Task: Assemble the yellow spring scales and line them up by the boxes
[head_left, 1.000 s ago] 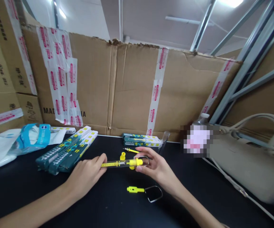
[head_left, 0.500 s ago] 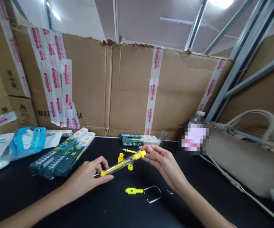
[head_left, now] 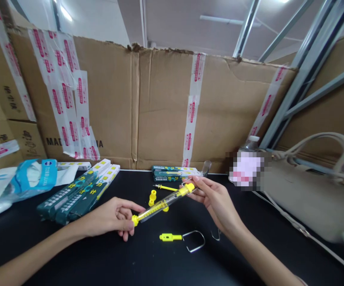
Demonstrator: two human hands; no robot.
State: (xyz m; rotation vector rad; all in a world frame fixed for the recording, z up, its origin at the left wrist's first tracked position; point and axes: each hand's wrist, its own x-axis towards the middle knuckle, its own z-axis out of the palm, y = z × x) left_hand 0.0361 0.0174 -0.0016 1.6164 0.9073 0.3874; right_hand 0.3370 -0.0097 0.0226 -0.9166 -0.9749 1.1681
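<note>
A clear-tubed spring scale with yellow end fittings is held slanted between both hands, its right end higher. My left hand pinches the yellow fitting at the lower end. At the upper end, my right hand grips by the other yellow fitting, where a bent metal wire shows; its fingertips are partly hidden. Beyond the tube lie a yellow rod with a metal tip and small yellow fittings. Nearer me, a flat yellow plastic piece lies beside a bent wire loop. A wire hook is below my right wrist.
Green-and-white boxes lie at left beside a blue-and-white plastic packet. More boxes and a clear tube are at the back. A bottle and beige handbag stand right. Cardboard walls the black table's back.
The spring scale has shifted a little right with my right hand. My left hand's fingers have changed position, and the yellow fitting at the lower end now shows more fully.
</note>
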